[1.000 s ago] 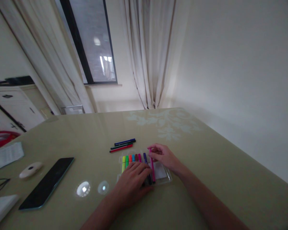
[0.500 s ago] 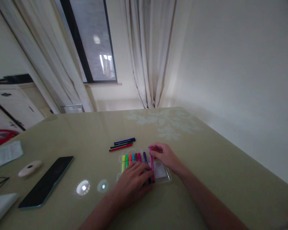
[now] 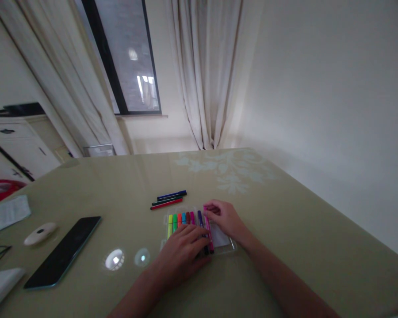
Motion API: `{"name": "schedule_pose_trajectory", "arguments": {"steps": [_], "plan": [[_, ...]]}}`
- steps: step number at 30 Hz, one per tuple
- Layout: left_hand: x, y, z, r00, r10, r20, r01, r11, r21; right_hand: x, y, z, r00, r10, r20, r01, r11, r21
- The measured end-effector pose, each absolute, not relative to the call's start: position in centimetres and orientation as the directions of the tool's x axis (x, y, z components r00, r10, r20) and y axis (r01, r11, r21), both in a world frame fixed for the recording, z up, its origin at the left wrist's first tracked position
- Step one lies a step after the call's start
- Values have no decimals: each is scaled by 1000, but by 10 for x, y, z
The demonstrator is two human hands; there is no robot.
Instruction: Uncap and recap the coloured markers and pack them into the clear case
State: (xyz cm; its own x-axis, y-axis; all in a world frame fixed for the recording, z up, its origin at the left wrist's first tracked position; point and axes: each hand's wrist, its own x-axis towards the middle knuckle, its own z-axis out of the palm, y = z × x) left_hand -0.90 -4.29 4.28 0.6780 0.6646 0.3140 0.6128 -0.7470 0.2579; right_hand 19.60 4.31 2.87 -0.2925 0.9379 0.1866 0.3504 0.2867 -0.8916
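A clear plastic case (image 3: 231, 245) lies on the table, holding a row of felt-tip pens in yellow, green, orange, blue, brown and magenta. My left hand (image 3: 185, 247) rests across the row with its fingers stretched out, covering the lower parts of the pens. Its fingertips reach the dark purple pen (image 3: 200, 217) and the pink felt-tip pen (image 3: 210, 238). At the top end of that pink pen, my right hand (image 3: 223, 216) pinches it between thumb and fingers. The pink pen lies beside the purple one, at the right of the row.
Beyond the case are three loose pens: a blue pen (image 3: 171, 194), a dark green pen (image 3: 167, 201) and a red pen (image 3: 166, 203). To the left lie a black phone (image 3: 64, 251), a white oval object (image 3: 40, 233) and a pale cloth-like item (image 3: 8, 214).
My right hand has moved slightly left, bringing the top of the pink pen closer to the purple pen. My left hand stays over the row.
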Motion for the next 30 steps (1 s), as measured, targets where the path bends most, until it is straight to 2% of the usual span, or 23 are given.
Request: {"name": "schedule_pose_trajectory", "arguments": {"steps": [6,10,16,18,19,21,23,26,30], "plan": [[-7,-44,47,671,691,267,628,-722,289,196,39,35,-358,901,246,547,416,-727],[-4,-46,46,654,712,257,636,-700,324,195,40,35,-388,891,238,628,444,-639],[-10,-38,50,624,731,278,575,-670,470,197,37,40,-400,887,230,621,447,-644],[-25,-25,48,527,791,310,607,-606,514,197,36,43,-395,886,243,615,452,-646],[-36,-17,46,422,844,331,665,-536,520,198,35,44,-386,887,253,610,451,-652],[-58,-3,39,179,907,381,810,-356,466,197,34,46,-358,893,272,591,443,-674],[-80,8,32,13,924,382,919,-162,359,196,34,46,-340,896,286,575,439,-691],[-99,15,25,-23,948,318,962,-66,266,195,35,46,-335,893,302,573,447,-687],[-102,16,28,-25,958,286,968,-49,246,195,35,47,-317,889,331,546,456,-702]]}}
